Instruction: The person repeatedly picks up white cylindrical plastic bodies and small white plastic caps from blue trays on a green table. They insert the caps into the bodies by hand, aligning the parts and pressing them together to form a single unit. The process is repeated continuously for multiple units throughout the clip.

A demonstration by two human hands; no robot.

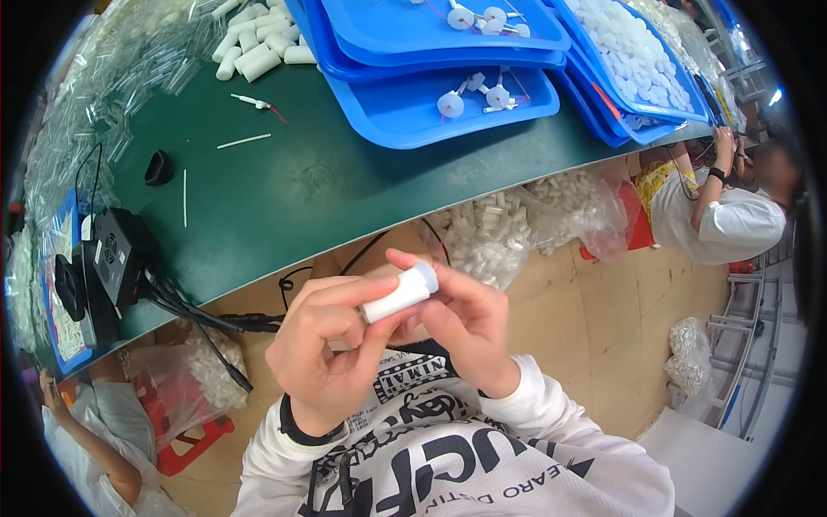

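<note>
I hold a short white plastic tube [398, 295] with a round cap end in front of my chest, below the table's edge. My left hand [320, 345] pinches its lower end between thumb and fingers. My right hand [465, 320] closes around its capped upper end, fingers curled over the top. More white tubes [256, 47] lie loose on the green table [276, 198] at the back. Small white round parts with thin wires [482, 95] sit in the blue trays [413, 116].
A black device with cables [112, 258] sits at the table's left edge. Clear bags of white parts [491, 237] lie on the floor under the table. One person sits at the right [724, 215], another at the lower left [95, 439]. A red stool [185, 439] stands nearby.
</note>
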